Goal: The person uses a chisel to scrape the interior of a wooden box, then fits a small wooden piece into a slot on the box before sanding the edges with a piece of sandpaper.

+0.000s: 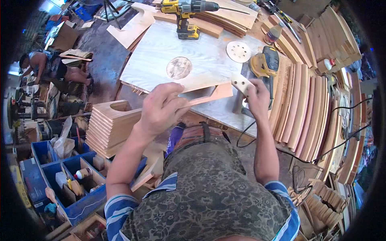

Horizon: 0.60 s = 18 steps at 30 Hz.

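Note:
My left hand is closed around one end of a pale wooden piece with a cutout along its edge, raised above the worktable. My right hand pinches a sanding disc with holes in it, beside the far end of that piece. Part of the disc is hidden behind the fingers. Just beyond the right hand, an orbital sander in yellow and black rests on the table. A second holed sanding disc lies flat near it. Farther left is a round, worn-looking disc.
A cordless drill stands at the table's back. Curved wooden strips line the right side, with a black cable across them. Stacked cut boards and a blue toolbox are at left. Another person bends over farther left.

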Available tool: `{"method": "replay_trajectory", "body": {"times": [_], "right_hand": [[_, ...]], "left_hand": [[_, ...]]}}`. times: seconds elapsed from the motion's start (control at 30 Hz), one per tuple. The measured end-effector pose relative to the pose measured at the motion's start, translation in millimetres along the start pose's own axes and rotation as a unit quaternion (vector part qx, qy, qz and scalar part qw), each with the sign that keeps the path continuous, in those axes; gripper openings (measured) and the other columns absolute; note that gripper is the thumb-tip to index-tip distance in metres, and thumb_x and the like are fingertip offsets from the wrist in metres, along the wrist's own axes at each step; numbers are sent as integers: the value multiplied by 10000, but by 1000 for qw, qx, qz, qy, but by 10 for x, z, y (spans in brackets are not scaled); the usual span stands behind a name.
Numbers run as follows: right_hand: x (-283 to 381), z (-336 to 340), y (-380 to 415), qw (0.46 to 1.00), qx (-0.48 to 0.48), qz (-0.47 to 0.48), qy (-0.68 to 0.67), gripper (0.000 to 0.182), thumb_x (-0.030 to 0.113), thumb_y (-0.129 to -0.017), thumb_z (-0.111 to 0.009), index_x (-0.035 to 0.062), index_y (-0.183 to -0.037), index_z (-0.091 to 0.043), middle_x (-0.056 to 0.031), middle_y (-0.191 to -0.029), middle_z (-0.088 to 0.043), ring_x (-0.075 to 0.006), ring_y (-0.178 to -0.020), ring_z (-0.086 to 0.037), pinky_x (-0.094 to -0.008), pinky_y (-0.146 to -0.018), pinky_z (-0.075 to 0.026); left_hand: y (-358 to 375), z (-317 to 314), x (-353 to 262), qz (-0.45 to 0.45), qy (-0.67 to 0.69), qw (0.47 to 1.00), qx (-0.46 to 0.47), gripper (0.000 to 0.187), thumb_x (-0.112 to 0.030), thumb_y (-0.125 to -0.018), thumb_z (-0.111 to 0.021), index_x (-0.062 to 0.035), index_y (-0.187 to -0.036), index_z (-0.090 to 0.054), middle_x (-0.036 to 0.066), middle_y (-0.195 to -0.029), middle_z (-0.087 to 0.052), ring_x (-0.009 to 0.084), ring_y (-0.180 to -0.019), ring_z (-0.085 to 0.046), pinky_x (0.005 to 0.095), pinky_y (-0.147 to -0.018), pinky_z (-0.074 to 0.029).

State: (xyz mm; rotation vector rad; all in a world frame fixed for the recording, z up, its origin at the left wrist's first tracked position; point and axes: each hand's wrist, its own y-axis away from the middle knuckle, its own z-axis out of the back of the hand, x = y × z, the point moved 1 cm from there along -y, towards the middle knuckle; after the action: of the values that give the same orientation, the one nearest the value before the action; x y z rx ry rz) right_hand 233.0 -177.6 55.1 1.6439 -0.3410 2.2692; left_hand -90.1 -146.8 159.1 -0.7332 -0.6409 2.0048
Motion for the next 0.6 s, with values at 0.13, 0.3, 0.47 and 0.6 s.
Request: {"method": "replay_trajectory", "body": {"times": [0.13,0.3,0.47,0.6], "right_hand": [[307,191,389,911,-9,-124,-394,197,171,-965,-676,36,-1095,-613,-111,-938,-674,-155,-672,-621,-287,-520,-487],[506,92,806,944,-24,-58,-323,359,207,-885,-830,19,-1118,-633,-110,-1012,-703,-179,-801,-668,-294,-621,-521],[848,-115,1118,983,-66,77,-154,238,56,-869,-798,10,-1071,-679,-152,-1078,-736,-222,-971,-693,-366,-853,-557],[1635,-283,1214,970,-84,218,71,308,-113,-771,-737,29,-1044,-729,-157,-1063,-758,-257,-963,-716,-378,-843,-567]], "left_hand": [[67,-202,126,11,130,983,-130,563,-104,-658,-962,-70,-1124,-648,158,-1120,-671,292,-983,-708,371,-791,-610],[60,-357,337,24,249,958,-140,724,-151,-713,-964,-34,-1294,-548,191,-1157,-700,319,-1042,-722,389,-881,-612],[71,-283,431,57,330,940,-62,703,-156,-748,-943,70,-1296,-564,219,-1222,-718,313,-1111,-728,408,-965,-585],[59,-275,467,93,411,906,-48,603,-150,-737,-927,27,-1235,-637,189,-1186,-735,354,-1095,-726,417,-970,-579]]}}
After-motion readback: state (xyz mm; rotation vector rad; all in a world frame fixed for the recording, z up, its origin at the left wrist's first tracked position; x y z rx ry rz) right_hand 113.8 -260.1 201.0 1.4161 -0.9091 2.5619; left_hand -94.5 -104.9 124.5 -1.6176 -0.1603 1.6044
